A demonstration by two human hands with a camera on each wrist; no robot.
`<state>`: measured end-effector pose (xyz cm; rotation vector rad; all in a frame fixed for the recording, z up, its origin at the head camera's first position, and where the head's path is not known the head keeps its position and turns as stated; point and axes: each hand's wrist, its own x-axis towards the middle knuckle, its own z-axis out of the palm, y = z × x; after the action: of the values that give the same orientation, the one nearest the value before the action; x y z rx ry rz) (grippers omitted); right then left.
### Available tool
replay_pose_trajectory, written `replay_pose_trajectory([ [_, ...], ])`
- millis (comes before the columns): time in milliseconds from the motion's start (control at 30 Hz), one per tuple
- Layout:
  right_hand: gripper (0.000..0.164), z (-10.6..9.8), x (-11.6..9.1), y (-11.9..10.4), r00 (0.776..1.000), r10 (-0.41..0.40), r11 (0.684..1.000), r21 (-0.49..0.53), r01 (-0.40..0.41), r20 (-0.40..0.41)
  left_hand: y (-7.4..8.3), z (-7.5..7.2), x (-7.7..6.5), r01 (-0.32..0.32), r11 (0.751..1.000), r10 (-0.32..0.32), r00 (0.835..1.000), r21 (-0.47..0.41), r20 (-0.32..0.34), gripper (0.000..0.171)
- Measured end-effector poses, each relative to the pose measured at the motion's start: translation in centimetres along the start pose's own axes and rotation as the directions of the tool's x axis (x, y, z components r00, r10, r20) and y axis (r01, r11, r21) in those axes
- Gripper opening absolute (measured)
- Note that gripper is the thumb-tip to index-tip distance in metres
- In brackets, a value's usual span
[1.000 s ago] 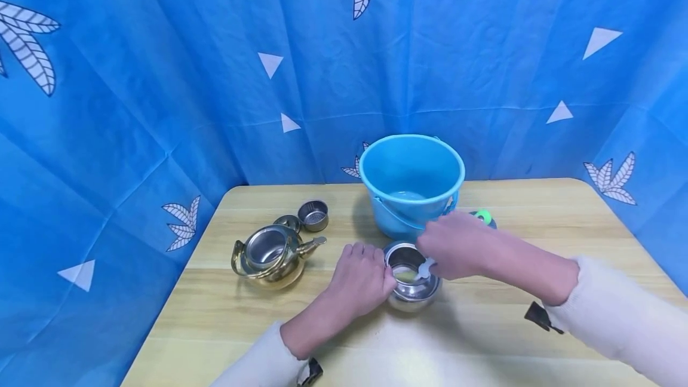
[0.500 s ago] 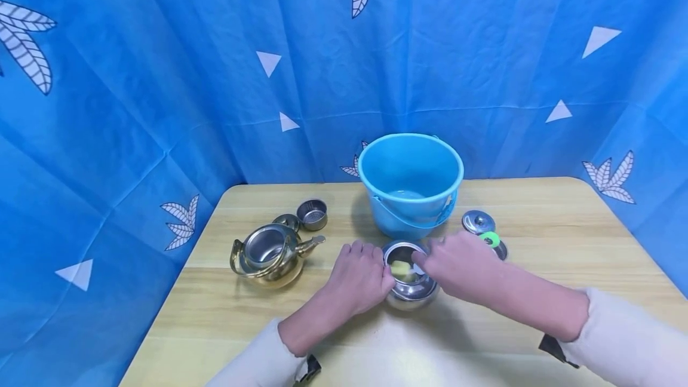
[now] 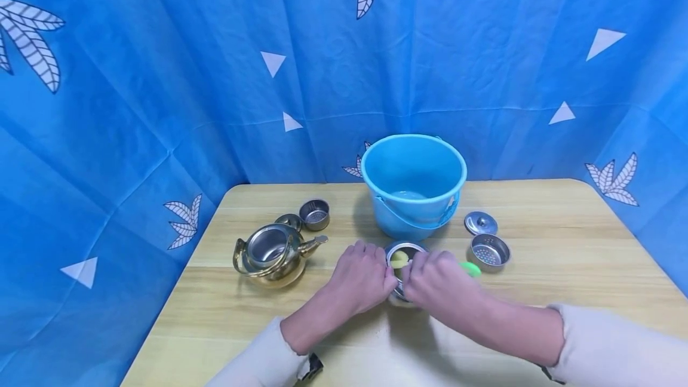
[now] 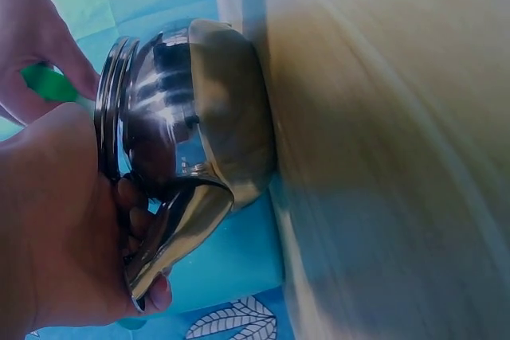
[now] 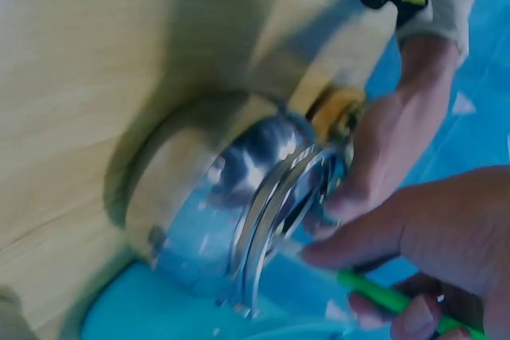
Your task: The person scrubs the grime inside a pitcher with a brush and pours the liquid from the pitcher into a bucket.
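A silver teapot (image 4: 163, 109) stands on the table between both hands, its lid off and its round mouth facing up. My left hand (image 3: 360, 278) grips it at the spout (image 4: 179, 232), fingers curled around behind, with the thumb near the rim. In my right hand (image 3: 443, 285) is a sponge brush, its green handle (image 5: 386, 294) passing through the curled fingers. The brush's yellow sponge head (image 3: 399, 259) is inside the teapot's mouth. The right hand covers much of the teapot's right side in the head view.
A blue bucket (image 3: 378, 214) stands just behind the teapot. To the left are a gold teapot (image 3: 276, 273), a small lid (image 3: 289, 221) and a strainer (image 3: 315, 215). A silver lid (image 3: 481, 223) and another strainer (image 3: 489, 252) lie at right.
The right hand has lowered toward the near right side of the teapot, tilting the brush so its green end points right. The strainer and lid at right are now uncovered. The left hand stays put.
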<state>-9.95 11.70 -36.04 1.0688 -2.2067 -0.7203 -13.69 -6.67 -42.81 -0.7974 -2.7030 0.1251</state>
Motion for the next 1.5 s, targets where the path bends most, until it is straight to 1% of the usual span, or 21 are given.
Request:
replay_pose_trajectory([
  [100, 0.016, -0.4, 0.2, -0.9, 1.000, -0.013, 0.992, -0.122, 0.013, 0.001, 0.1, 0.1, 0.0, 0.002, 1.000, -0.002, 1.000, 0.015, 0.003, 0.034],
  [200, 0.016, -0.7, 0.6, -1.7, 1.000, -0.022, 0.974, -0.227, 0.026, 0.019, 0.2, 0.1, 0.0, 0.001, 0.999, 0.000, 1.000, 0.037, -0.010, 0.033],
  [267, 0.012, -1.0, 0.9, -2.1, 0.998, -0.035, 0.958, -0.283, 0.047, 0.047, 0.2, 0.2, -0.1, -0.003, 0.999, 0.005, 1.000, 0.053, -0.022, 0.033],
  [333, 0.008, -1.3, 1.2, -2.2, 0.995, -0.050, 0.941, -0.331, 0.078, 0.091, 0.2, 0.2, -0.1, -0.009, 0.998, 0.011, 1.000, 0.065, -0.026, 0.032],
  [400, 0.008, -1.7, 1.5, -2.1, 0.988, -0.072, 0.924, -0.363, 0.117, 0.134, 0.2, 0.2, -0.1, -0.010, 0.997, 0.011, 1.000, 0.071, -0.013, 0.032],
  [433, 0.008, -1.8, 1.7, -2.0, 0.985, -0.083, 0.919, -0.370, 0.135, 0.153, 0.3, 0.1, -0.1, -0.010, 0.998, 0.010, 1.000, 0.070, -0.004, 0.033],
  [500, 0.008, -2.1, 2.2, -1.8, 0.979, -0.087, 0.920, -0.362, 0.149, 0.183, 0.2, 0.1, -0.1, -0.012, 0.997, 0.011, 1.000, 0.078, 0.024, 0.033],
  [600, 0.017, -2.4, 3.2, -1.3, 0.971, -0.090, 0.939, -0.306, 0.156, 0.220, 0.1, 0.0, -0.1, -0.026, 0.995, 0.021, 0.998, 0.093, 0.061, 0.032],
  [700, 0.021, -2.7, 4.2, -0.4, 0.953, -0.122, 0.950, -0.246, 0.194, 0.277, 0.1, 0.0, -0.3, -0.040, 0.995, 0.036, 0.998, 0.087, 0.052, 0.029],
  [800, 0.021, -2.9, 5.2, 0.7, 0.919, -0.190, 0.946, -0.188, 0.266, 0.344, 0.1, 0.1, -0.4, -0.029, 0.999, 0.030, 1.000, 0.031, -0.006, 0.028],
  [900, 0.020, -2.8, 6.3, 1.8, 0.892, -0.232, 0.946, -0.122, 0.300, 0.389, 0.1, 0.3, -0.5, -0.018, 0.999, 0.014, 0.996, -0.042, -0.083, 0.025],
  [967, 0.018, -2.6, 7.1, 2.6, 0.869, -0.259, 0.944, -0.079, 0.319, 0.421, 0.0, 0.4, -0.5, -0.017, 0.998, 0.008, 0.992, -0.068, -0.129, 0.024],
  [1033, 0.014, -2.3, 7.9, 3.5, 0.844, -0.282, 0.943, -0.031, 0.331, 0.456, 0.1, 0.5, -0.5, -0.018, 0.997, 0.006, 0.988, -0.073, -0.155, 0.027],
  [1100, 0.008, -2.0, 8.7, 4.3, 0.816, -0.301, 0.942, 0.024, 0.334, 0.494, 0.1, 0.5, -0.5, -0.013, 0.998, 0.002, 0.986, -0.064, -0.165, 0.030],
  [1167, 0.007, -1.6, 9.3, 5.0, 0.785, -0.312, 0.945, 0.089, 0.315, 0.535, 0.2, 0.5, -0.4, -0.007, 0.998, -0.003, 0.987, -0.062, -0.159, 0.034],
  [1233, 0.014, -1.4, 9.8, 5.6, 0.753, -0.318, 0.947, 0.156, 0.280, 0.577, 0.3, 0.5, -0.4, 0.001, 0.998, -0.011, 0.990, -0.067, -0.140, 0.035],
  [1367, 0.025, -1.0, 10.3, 6.6, 0.677, -0.330, 0.941, 0.286, 0.180, 0.658, 0.4, 0.6, -0.4, 0.021, 0.997, -0.029, 0.995, -0.079, -0.100, 0.034],
  [1400, 0.028, -0.9, 10.3, 6.8, 0.662, -0.328, 0.938, 0.315, 0.143, 0.674, 0.3, 0.6, -0.4, 0.022, 0.997, -0.029, 0.995, -0.073, -0.097, 0.033],
  [1467, 0.032, -0.7, 10.4, 7.2, 0.643, -0.322, 0.927, 0.370, 0.065, 0.695, 0.3, 0.5, -0.4, 0.019, 0.999, -0.023, 0.995, -0.045, -0.098, 0.032],
  [1500, 0.032, -0.5, 10.4, 7.4, 0.639, -0.318, 0.920, 0.392, 0.027, 0.701, 0.3, 0.5, -0.4, 0.014, 1.000, -0.016, 0.995, -0.026, -0.101, 0.032],
])
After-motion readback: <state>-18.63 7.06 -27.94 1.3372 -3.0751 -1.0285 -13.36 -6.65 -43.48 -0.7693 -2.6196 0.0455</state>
